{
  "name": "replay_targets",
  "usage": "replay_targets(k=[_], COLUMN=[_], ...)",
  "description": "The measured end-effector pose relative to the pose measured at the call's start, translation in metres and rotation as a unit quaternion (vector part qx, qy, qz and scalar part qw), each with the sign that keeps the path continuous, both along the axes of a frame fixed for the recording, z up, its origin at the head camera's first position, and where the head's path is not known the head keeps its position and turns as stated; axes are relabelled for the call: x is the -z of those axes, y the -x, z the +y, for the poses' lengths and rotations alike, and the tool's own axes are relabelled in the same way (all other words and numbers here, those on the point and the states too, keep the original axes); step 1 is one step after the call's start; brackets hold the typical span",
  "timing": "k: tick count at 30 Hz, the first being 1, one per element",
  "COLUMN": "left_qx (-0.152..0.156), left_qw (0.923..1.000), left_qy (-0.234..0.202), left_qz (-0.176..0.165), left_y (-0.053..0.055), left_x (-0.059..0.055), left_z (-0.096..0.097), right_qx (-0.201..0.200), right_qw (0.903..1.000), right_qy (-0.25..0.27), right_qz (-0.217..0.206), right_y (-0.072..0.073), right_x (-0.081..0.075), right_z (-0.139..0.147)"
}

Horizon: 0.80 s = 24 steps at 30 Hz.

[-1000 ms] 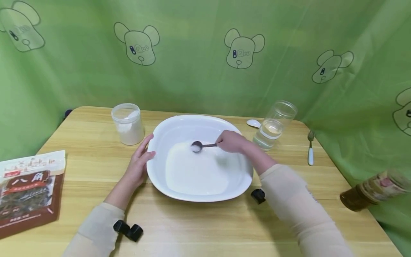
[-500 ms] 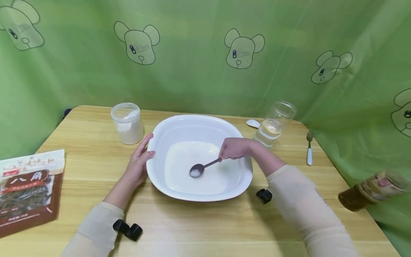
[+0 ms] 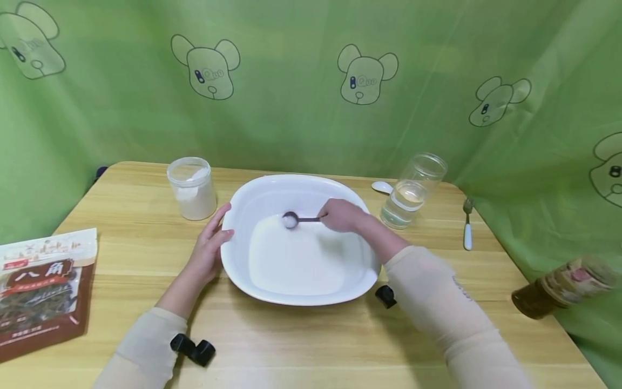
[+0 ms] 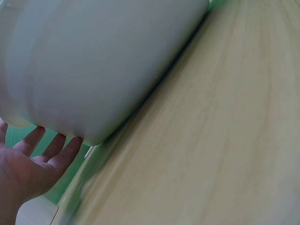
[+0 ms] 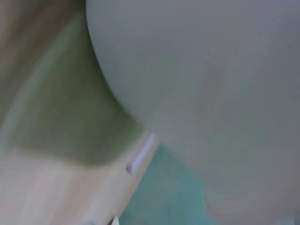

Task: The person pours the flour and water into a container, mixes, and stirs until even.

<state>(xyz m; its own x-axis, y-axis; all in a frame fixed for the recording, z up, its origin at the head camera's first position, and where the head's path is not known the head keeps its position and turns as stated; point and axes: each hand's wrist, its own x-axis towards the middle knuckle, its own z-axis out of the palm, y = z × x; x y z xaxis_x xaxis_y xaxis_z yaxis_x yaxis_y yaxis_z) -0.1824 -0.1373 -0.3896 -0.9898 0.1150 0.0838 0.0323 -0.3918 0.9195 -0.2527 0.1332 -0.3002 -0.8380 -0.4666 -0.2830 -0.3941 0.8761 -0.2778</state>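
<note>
Nearest on the light wooden desk [image 3: 291, 346] lie two forearms in beige sleeves [image 3: 146, 346], with small black devices [image 3: 193, 350] at the wrists. At the near left, a flat brown-and-white plastic packet [image 3: 46, 302] shows dark dried contents through its window. At the near right stands a jar of dark brown contents with a patterned label [image 3: 559, 289].

In the middle of the desk sits a large white oval basin [image 3: 300, 300] with a pale layer across its bottom; whether that is liquid or powder I cannot tell. The left hand [image 3: 210, 246] is at its left side, thumb at the rim, the other fingers spread and fairly straight with their tips against the outer wall. The right hand [image 3: 342, 215] reaches over the right side, fingers pinching the handle of a dark brown spoon [image 3: 308, 220]. The spoon is inside the basin's outline, its bowl toward the far left and holding something whitish.

To the right is a metal fork with a pale handle [image 3: 467, 229]. Farther left stands a clear jar of white powder [image 3: 196, 199]; farther right, a clear glass cylinder partly filled with clear liquid [image 3: 403, 204], just beside a white spoon [image 3: 382, 187]. Behind everything hangs a green curtain with outlined animal heads [image 3: 291, 129].
</note>
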Motion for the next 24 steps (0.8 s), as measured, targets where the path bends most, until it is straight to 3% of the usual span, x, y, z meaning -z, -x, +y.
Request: replay_targets(k=[5, 8, 12, 17, 21, 24], left_qx=[0.005, -0.001, -0.007, -0.003, 0.0, 0.006], left_qw=[0.9999, 1.0, 1.0, 1.0, 0.9998, 0.999], left_qy=[-0.009, -0.005, -0.002, 0.001, 0.004, -0.005], left_qz=[0.0, 0.002, 0.003, 0.001, 0.018, 0.043], left_y=[0.0, 0.001, 0.001, 0.001, 0.002, 0.002], left_x=[0.001, 0.0, -0.001, -0.001, 0.002, 0.005], left_z=[0.001, 0.0, -0.001, -0.001, -0.001, -0.002], right_qx=[-0.043, -0.063, -0.086, -0.083, -0.037, 0.006], right_qw=[0.9926, 0.9852, 0.9804, 0.9888, 0.9977, 0.999], right_qy=[0.057, 0.054, 0.028, 0.027, 0.04, 0.045], right_qz=[-0.098, -0.15, -0.175, -0.121, -0.04, 0.005], right_y=[-0.011, -0.021, -0.03, -0.025, -0.014, -0.007], right_x=[0.01, 0.003, -0.012, -0.024, -0.026, -0.021], right_z=[-0.017, -0.013, 0.006, 0.038, 0.053, 0.052])
